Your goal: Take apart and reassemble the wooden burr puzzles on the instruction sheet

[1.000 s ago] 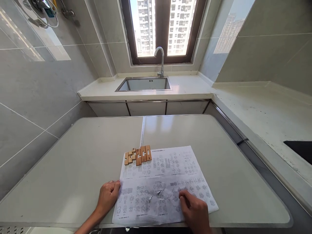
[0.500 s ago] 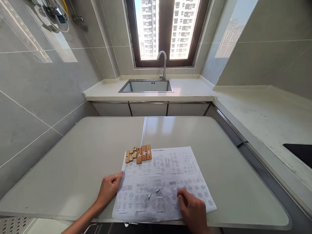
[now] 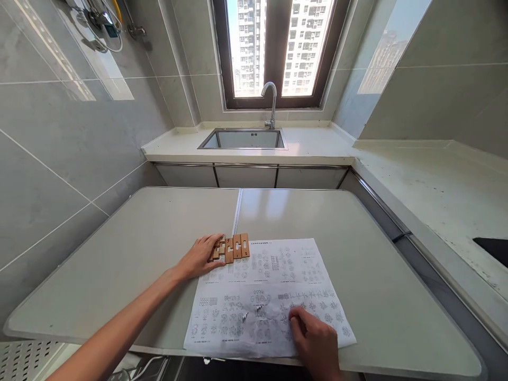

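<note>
My left hand reaches over the left end of a row of small notched wooden puzzle pieces. Its thumb lies along their near side and the fingers along the far side, spread apart, hiding part of the leftmost pieces. The pieces lie flat, side by side, across the top left corner of a printed paper sheet covered with small line diagrams. Curled with fingertips tucked in, my right hand rests on the sheet's lower right part. Nothing shows in its fingers.
The sheet lies on a pale folding table with a seam down the middle. Two small torn or crumpled spots mark the paper. Beyond stand a counter with a sink and faucet. Another counter runs along the right.
My left hand has moved from the sheet's left edge up and away to the wooden pieces, its fingers spreading around them. My right hand stays curled on the paper. The view has shifted slightly.
</note>
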A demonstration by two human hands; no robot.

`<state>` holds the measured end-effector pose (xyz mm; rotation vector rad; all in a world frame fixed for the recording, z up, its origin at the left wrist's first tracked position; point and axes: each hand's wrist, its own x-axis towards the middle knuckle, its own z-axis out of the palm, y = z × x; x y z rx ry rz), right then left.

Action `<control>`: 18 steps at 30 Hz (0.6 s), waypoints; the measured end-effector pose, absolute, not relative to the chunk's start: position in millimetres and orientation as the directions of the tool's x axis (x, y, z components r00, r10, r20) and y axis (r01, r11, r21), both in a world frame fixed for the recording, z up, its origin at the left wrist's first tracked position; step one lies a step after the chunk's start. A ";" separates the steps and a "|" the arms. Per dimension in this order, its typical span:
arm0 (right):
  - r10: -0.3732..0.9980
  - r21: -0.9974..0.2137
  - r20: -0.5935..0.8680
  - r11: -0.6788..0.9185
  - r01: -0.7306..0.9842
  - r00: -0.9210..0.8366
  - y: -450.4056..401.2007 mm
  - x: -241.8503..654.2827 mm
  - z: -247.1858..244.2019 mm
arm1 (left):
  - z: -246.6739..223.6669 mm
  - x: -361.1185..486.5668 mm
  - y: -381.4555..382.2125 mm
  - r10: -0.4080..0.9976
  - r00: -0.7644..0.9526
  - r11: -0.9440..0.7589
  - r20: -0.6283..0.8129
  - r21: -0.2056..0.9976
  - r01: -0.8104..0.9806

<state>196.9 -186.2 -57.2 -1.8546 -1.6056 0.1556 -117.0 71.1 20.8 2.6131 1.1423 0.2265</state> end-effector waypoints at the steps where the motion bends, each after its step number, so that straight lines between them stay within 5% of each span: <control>1: 0.919 -0.549 0.324 -0.012 0.835 0.226 -186.5 197.7 -58.0 | 22.6 -116.2 73.5 0.727 0.686 -0.655 0.017 0.317 0.686; 8: 0.942 -0.583 0.273 0.001 0.812 0.194 -187.5 202.4 -59.9 | 24.2 -119.1 58.3 0.751 0.657 -0.643 0.066 0.298 0.705; 14: 0.911 -0.638 0.243 -0.109 0.763 0.333 -188.9 195.0 -55.0 | 28.3 -121.6 22.3 0.832 0.526 -0.553 0.177 0.351 0.756; 18: 0.911 -0.671 0.209 -0.131 0.730 0.356 -187.6 193.1 -53.9 | 31.7 -88.8 -12.4 0.754 0.625 -0.644 0.204 0.418 0.640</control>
